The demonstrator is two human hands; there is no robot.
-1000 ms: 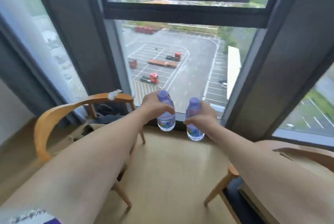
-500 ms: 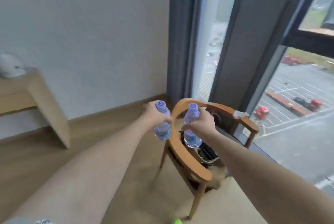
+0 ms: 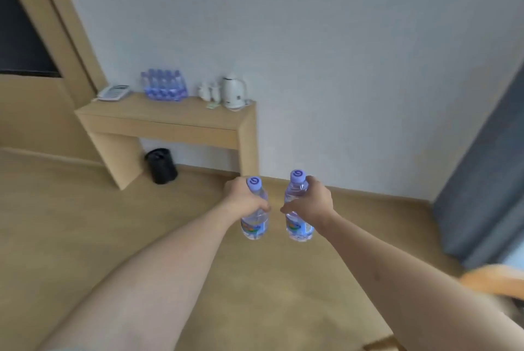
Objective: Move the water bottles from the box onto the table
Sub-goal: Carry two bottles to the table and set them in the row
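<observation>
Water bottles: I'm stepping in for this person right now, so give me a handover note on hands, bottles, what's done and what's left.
Left hand grips one water bottle upright by its upper body.
Right hand grips a second bottle the same way; the two bottles are apart, held over the floor.
The wall table is ahead; a group of bottles already stands on it between a phone and a kettle.
The box is not in view.
Left: carry both over and set them on the table.

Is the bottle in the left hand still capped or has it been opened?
Capped. The water bottle gripped by the left hand shows its purple cap seated on the neck, and it is held upright.
</observation>
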